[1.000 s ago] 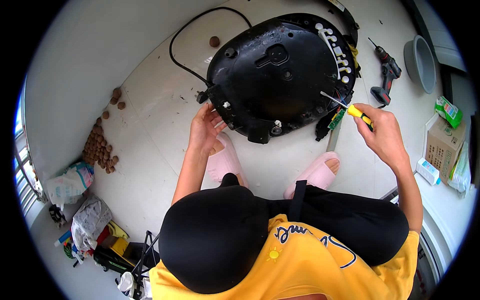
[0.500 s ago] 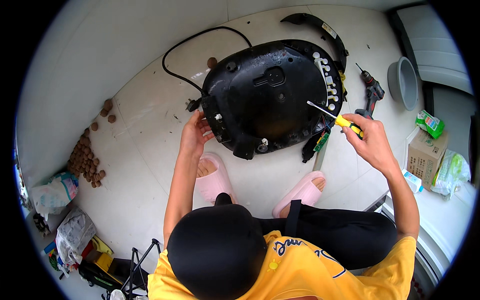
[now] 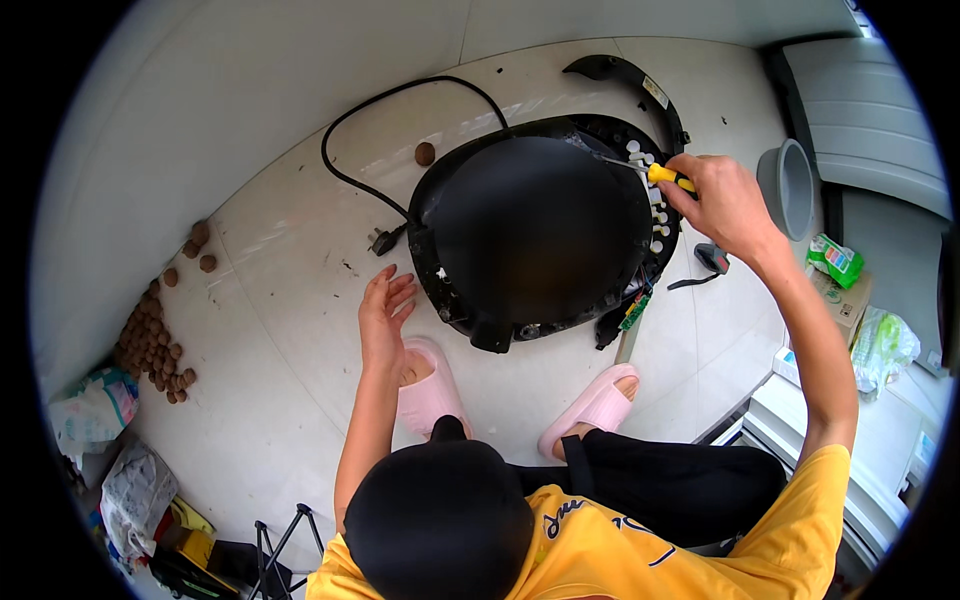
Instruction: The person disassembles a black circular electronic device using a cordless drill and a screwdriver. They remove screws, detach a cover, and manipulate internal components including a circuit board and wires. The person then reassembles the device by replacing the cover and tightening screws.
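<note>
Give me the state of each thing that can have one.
Right hand: closed around the screwdriver
Screwdriver: held, tip over the black appliance
Left hand: open, empty
Black appliance: partly dismantled, circuit board exposed
Plug: unplugged, on the floor
Cordless drill: on the floor, partly hidden

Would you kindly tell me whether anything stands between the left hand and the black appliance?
Nothing visible does: the left hand is close beside the left side of the black appliance, open and holding nothing. The plug lies farther forward, outside that short path.
</note>
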A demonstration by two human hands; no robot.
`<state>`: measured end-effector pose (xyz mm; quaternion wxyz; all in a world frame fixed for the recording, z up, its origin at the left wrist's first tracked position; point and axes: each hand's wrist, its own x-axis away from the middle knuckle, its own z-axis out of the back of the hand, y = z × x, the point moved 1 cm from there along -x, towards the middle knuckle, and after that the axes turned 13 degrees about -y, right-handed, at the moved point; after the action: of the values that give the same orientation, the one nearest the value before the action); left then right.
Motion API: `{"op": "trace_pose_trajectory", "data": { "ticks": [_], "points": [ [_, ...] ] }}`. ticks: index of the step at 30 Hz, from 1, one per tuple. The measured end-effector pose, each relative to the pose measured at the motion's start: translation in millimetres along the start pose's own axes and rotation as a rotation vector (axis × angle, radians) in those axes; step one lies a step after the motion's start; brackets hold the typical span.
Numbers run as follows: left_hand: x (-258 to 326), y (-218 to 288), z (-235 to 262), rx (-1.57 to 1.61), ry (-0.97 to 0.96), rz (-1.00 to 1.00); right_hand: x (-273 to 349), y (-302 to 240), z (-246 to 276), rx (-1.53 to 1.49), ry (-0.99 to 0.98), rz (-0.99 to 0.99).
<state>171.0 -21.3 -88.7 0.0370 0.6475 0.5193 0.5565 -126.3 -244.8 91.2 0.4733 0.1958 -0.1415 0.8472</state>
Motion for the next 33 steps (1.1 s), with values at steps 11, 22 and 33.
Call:
{"op": "trace_pose_trajectory", "data": {
  "ticks": [11,22,33],
  "points": [
    [-22,-12,-9,-0.010,-0.084,-0.048,-33,-29,-4,0.565,-0.099,0.131],
    [9,-42,23,0.222,-0.114,0.210,-50,4,60,-0.062,-0.261,0.017],
    [20,-31,7,0.398,-0.195,0.273,-67,121,-115,-1.288,0.092,-0.297]
  ]
}}
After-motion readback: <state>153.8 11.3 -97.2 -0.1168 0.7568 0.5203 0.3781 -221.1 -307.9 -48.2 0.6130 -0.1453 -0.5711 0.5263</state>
